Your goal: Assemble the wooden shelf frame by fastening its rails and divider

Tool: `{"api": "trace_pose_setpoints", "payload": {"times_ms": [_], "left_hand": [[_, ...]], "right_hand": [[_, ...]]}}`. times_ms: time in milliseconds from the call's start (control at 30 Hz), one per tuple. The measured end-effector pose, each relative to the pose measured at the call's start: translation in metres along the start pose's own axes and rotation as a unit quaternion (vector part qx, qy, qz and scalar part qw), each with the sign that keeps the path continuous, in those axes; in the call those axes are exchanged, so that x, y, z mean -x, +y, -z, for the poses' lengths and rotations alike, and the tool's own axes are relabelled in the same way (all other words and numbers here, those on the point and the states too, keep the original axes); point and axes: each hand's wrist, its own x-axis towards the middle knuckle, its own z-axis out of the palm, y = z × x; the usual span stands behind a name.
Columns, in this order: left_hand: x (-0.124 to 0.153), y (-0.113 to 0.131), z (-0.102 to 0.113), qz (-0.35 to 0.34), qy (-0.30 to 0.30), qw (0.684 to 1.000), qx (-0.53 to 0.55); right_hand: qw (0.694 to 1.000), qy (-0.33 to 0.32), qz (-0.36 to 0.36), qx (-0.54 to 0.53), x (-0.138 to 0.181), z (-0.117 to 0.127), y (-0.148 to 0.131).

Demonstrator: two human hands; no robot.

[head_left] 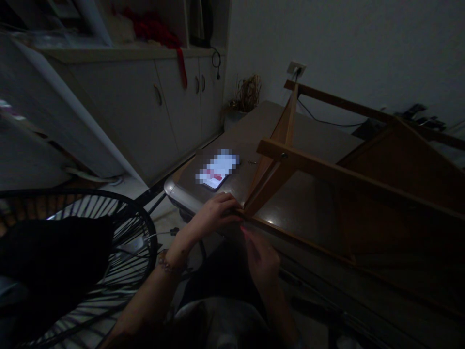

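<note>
A wooden shelf frame (271, 182) lies on its side on the table (312, 203), its rails running off to the right. My left hand (221, 211) is closed around the frame's near-left corner, on the lower rail. Just below that corner is my right hand (261, 257), thumb and fingers pinched together at the rail's outer side. Whatever the pinch holds is too small and dark to make out. A screw head (284, 155) shows in the upper rail. Beyond my left hand lie a lit phone (218, 168) and some small metal pieces, perhaps screws (252, 162).
To the left stands a round black corded chair (145, 218) with dark cloth (58, 266) on it. White cabinets (127, 106) line the back left. A dried plant (249, 89) sits behind the table, and a cord runs from the wall socket (297, 68).
</note>
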Motion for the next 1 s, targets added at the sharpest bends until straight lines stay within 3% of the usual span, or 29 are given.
{"api": "trace_pose_setpoints", "payload": {"times_ms": [1000], "left_hand": [[0.0016,-0.0046,-0.0014,-0.005,-0.017,1.0,0.002]], "right_hand": [[1.0,0.002,0.001,0.013,-0.0025,-0.0085,0.0023]]}}
